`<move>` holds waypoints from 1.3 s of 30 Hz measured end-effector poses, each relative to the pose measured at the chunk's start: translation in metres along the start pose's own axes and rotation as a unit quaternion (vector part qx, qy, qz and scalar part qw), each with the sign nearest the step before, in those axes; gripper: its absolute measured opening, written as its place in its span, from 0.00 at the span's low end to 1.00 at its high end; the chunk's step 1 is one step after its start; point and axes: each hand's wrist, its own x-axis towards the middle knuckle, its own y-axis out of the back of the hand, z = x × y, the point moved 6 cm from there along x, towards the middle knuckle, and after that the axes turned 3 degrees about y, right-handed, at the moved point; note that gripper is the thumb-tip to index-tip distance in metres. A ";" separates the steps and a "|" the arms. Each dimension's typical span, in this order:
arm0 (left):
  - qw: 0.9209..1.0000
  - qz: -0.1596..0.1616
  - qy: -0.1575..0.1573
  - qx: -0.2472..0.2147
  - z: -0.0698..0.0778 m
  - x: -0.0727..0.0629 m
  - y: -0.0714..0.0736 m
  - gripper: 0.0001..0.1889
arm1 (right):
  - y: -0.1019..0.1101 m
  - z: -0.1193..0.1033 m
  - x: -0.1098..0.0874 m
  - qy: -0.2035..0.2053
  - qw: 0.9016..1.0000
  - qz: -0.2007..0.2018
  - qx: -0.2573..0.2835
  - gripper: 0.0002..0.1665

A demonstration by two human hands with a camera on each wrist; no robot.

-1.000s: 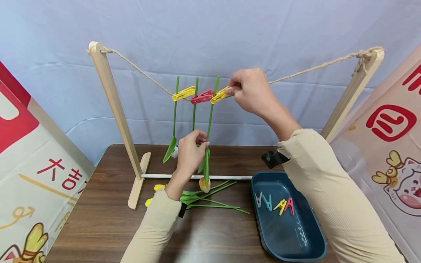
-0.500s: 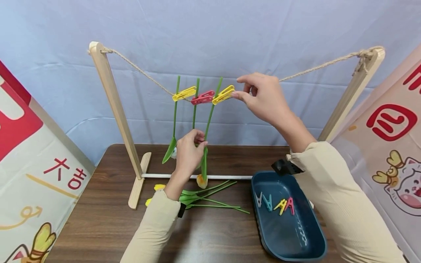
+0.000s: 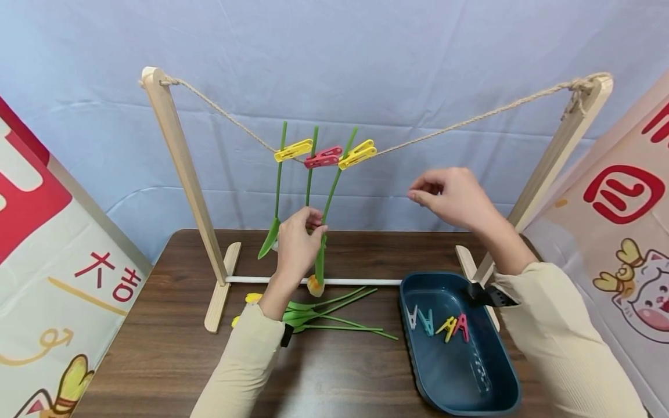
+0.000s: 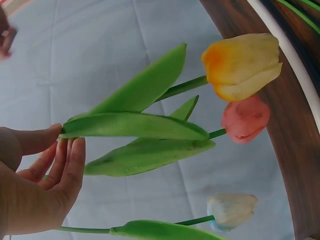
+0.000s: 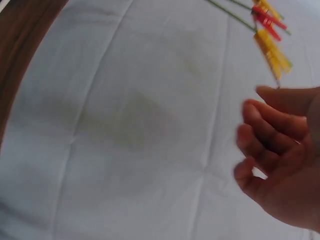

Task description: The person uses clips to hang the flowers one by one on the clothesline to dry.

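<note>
My left hand (image 3: 297,242) pinches an artificial yellow-orange tulip (image 4: 241,66) by its stem, at the base of the leaves. The flower hangs head down, its stem clipped to a rope (image 3: 465,123) by a yellow clothespin (image 3: 358,154). Beside it a pink tulip (image 4: 246,119) hangs from a red clothespin (image 3: 323,157). A white tulip (image 4: 231,211) hangs from another yellow clothespin (image 3: 293,150) further left. My right hand (image 3: 453,196) is in the air to the right of the clothespins, fingers loosely curled and holding nothing.
Wooden posts (image 3: 184,174) carry the rope, with a white bar (image 3: 366,282) between their feet. Below, green-stemmed tulips with yellow heads (image 3: 303,316) lie on the brown table (image 3: 157,348). A dark blue basin (image 3: 455,383) at the right contains several clothespins (image 3: 446,328).
My right hand has let go of the right yellow clothespin and moved right and down, away from it. The left hand stays on the stem while the tulip's head swings slightly left.
</note>
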 end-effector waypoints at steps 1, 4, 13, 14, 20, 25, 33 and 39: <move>1.000 0.000 0.000 0.000 0.000 0.000 0.000 0.05 | -0.004 0.007 -0.003 -0.010 1.000 -0.029 0.002 0.08; 1.000 -0.001 0.001 0.000 0.000 -0.001 0.001 0.06 | -0.018 0.028 -0.014 -0.036 0.992 -0.123 0.017 0.08; 1.000 -0.006 -0.001 -0.008 -0.001 -0.004 0.001 0.05 | -0.056 0.092 -0.057 -0.084 0.965 -0.240 0.063 0.07; 1.000 -0.009 -0.001 -0.010 0.000 -0.005 0.001 0.05 | -0.061 0.100 -0.062 -0.090 0.963 -0.245 0.071 0.07; 0.999 -0.029 -0.002 -0.018 0.001 -0.013 -0.004 0.05 | -0.099 0.139 -0.099 -0.127 0.936 -0.282 0.166 0.08; 0.999 -0.048 -0.002 -0.005 0.000 -0.021 -0.011 0.05 | -0.126 0.159 -0.127 -0.152 0.910 -0.305 0.234 0.08; 0.998 -0.070 0.004 0.002 -0.001 -0.030 -0.018 0.04 | -0.136 0.173 -0.152 -0.215 0.898 -0.299 0.241 0.09; 0.995 -0.101 0.007 -0.002 -0.007 -0.037 -0.025 0.04 | -0.139 0.180 -0.159 -0.243 0.899 -0.283 0.229 0.09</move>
